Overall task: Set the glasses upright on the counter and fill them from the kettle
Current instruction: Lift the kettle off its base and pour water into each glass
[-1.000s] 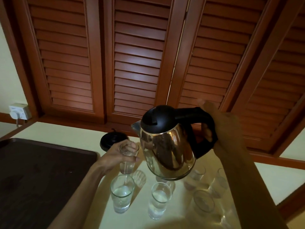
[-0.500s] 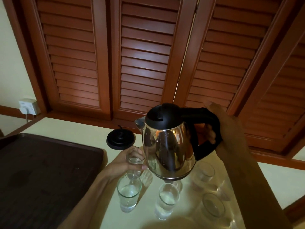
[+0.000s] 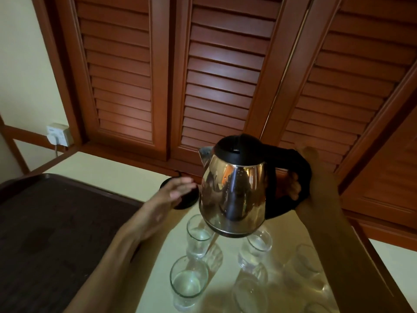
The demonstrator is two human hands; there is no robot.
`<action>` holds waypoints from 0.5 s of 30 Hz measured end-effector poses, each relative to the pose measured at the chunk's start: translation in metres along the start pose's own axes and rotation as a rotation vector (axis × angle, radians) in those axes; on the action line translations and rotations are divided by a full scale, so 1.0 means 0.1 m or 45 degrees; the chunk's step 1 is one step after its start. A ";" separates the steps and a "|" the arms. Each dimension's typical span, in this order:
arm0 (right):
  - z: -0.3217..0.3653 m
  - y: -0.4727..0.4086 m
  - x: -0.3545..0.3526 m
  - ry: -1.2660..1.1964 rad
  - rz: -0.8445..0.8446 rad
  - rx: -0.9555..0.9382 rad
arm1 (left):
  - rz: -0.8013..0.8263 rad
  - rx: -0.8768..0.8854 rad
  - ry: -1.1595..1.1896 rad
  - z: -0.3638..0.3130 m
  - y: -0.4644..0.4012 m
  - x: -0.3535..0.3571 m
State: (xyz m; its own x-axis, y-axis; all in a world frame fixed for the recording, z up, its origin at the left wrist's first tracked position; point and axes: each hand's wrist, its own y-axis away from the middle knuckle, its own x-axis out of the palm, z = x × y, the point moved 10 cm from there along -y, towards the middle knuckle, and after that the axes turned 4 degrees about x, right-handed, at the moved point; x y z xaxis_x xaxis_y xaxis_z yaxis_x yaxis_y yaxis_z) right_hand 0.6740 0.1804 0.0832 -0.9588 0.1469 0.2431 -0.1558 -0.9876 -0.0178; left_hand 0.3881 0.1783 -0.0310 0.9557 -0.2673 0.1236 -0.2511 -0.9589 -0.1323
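- The shiny steel kettle with a black lid and black handle [image 3: 234, 190] hangs in the air above the clear drinking glasses, near the middle of the view. It stands almost upright, its long axis only a little tilted, with the spout to the left and the handle to the right.
- The right hand [image 3: 309, 184] grips the black handle, fingers curled around it, and the forearm comes from the lower right.
- The left hand [image 3: 164, 204] is flat and blurred, fingers straight and together, holding nothing, just left of the kettle body.
- Below, the nearest left glass [image 3: 188, 282] and the glass behind it [image 3: 198, 237] stand upright on the pale counter [image 3: 108, 172], and both hold water.
- A black round kettle base [image 3: 187, 199] sits behind the left hand.
- A dark brown tray [image 3: 56, 233] lies on the left.
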 end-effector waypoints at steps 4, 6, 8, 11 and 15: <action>-0.20 -0.34 0.27 -0.045 0.047 0.037 | -0.105 0.045 -0.090 -0.67 -0.28 -0.01; -0.29 -0.53 0.48 -0.066 0.069 0.021 | -0.115 0.031 -0.176 -0.80 -0.44 -0.01; -0.42 -0.73 0.67 -0.047 0.051 0.025 | -0.140 0.020 -0.265 -0.79 -0.61 -0.07; -0.68 -0.96 0.90 -0.007 0.017 0.032 | -0.339 0.023 -0.311 -0.69 -0.79 -0.29; -1.04 -1.17 1.14 0.174 0.091 0.032 | -0.579 -0.126 -0.188 -0.30 -0.90 -0.64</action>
State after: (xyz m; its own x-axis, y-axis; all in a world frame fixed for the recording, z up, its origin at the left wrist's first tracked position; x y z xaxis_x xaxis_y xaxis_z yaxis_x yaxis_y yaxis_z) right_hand 0.5578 0.3180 0.0119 -0.9909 0.0803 0.1077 -0.0814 -0.9967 -0.0055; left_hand 0.3452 0.2785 0.0027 0.9817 0.1906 0.0055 0.1906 -0.9817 -0.0019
